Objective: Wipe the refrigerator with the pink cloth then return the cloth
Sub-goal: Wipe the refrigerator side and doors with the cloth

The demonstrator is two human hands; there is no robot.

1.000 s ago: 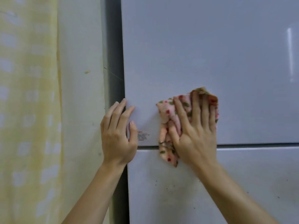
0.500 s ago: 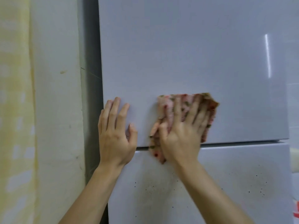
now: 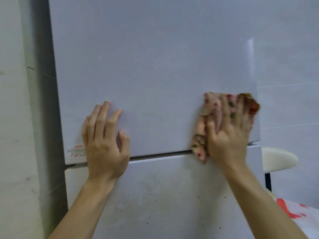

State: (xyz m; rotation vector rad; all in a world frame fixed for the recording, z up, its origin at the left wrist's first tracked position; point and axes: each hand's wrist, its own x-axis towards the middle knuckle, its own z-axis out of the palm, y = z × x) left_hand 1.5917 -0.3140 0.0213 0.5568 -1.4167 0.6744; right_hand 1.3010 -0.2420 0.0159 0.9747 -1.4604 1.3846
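Pink cloth (image 3: 200, 144): it lies bunched flat under my right hand (image 3: 227, 135), at the lower right corner of the refrigerator's upper door (image 3: 155, 66). Its top corner reaches the door's right edge and its tail hangs over the seam (image 3: 158, 153).
Right fingers: they are spread and fairly straight on top of the cloth, pressing it to the door rather than curling round it. They are blurred by motion.
Left hand (image 3: 105, 144): it lies flat with fingers loose and holds nothing. It braces on the lower left of the upper door, just right of the sticker (image 3: 76, 150).
Just changed: a second ago the cloth sat close beside my left hand. Now the two are well apart, the cloth having run rightwards along the door's bottom strip. My left hand has kept its place.
Meaning: I judge that one full sweep of that strip has reached its end, so the stroke must turn back or shift level.
Lower door (image 3: 164, 195): dark specks (image 3: 148, 190) dot it, so I judge that wiping remains to be done there.
Return: where the cloth belongs is not in view, and that step is not yet begun.
Right of the refrigerator: a white stool seat (image 3: 279, 160) and, nearer me, a red-printed sheet (image 3: 293, 213).
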